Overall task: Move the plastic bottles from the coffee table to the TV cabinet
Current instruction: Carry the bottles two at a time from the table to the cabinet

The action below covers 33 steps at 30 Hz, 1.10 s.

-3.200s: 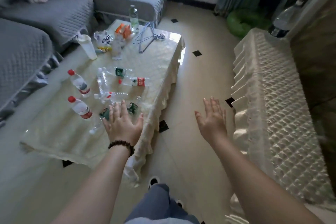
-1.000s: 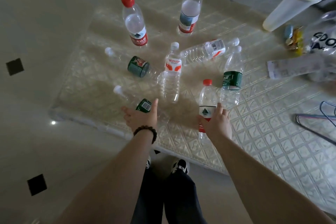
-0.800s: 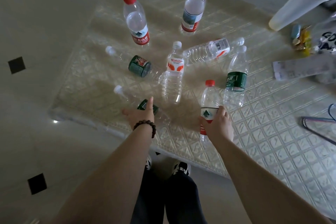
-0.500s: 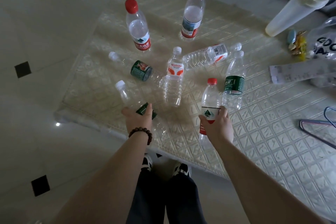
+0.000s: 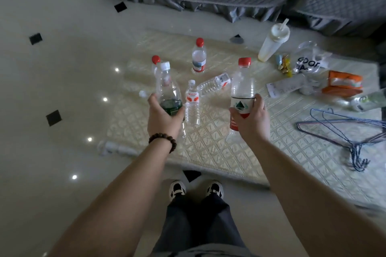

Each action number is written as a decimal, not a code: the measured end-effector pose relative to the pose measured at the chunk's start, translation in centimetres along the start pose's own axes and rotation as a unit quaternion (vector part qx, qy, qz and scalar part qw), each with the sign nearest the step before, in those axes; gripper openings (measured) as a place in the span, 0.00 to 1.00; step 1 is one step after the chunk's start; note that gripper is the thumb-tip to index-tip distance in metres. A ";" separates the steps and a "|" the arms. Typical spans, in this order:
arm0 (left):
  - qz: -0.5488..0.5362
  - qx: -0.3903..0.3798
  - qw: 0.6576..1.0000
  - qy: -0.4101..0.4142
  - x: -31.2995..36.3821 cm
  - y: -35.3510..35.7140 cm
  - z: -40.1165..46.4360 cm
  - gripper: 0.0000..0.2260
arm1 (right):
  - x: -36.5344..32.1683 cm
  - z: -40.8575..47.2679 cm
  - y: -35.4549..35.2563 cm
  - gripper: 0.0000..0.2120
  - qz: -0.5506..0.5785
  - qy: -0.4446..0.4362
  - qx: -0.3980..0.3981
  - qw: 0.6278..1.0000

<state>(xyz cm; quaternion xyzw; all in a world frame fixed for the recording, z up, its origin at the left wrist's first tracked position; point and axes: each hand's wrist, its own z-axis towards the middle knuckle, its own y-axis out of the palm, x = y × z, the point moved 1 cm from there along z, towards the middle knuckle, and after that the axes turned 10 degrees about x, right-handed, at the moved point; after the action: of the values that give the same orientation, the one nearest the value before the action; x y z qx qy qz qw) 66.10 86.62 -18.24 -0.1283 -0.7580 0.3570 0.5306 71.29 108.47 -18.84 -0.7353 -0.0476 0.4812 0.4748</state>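
I have my left hand (image 5: 165, 117) wrapped round the green-label bottle (image 5: 168, 89) and my right hand (image 5: 251, 119) round the red-cap bottle (image 5: 242, 89), both lifted above the coffee table (image 5: 229, 148). They look empty, so light, thin-walled and easily crushed; gripping at the label band seems safest

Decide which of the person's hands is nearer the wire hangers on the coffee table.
Right. The right hand, holding a red-capped bottle, is just left of the wire hangers; the left hand, holding a green-labelled bottle, is farther left.
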 end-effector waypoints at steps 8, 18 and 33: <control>-0.032 -0.040 0.992 0.111 7.4 -4.1 -1.9 0.37 | -3.4 -3.4 -7.8 0.35 0.070 0.024 0.119 0.990; -0.033 -0.154 0.959 0.237 10.1 -3.1 -5.7 0.36 | -1.4 -9.3 -11.5 0.34 0.092 0.118 0.232 0.961; 0.000 -0.418 0.796 0.438 9.5 0.9 -24.5 0.35 | 8.4 -27.5 -19.1 0.34 0.062 0.317 0.493 0.807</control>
<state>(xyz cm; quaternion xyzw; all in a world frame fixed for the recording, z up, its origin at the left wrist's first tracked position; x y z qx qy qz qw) 84.09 102.60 -7.61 -0.4803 -0.5205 -0.0881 0.7005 103.89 105.38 -7.82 -0.5151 0.3953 0.2081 0.7315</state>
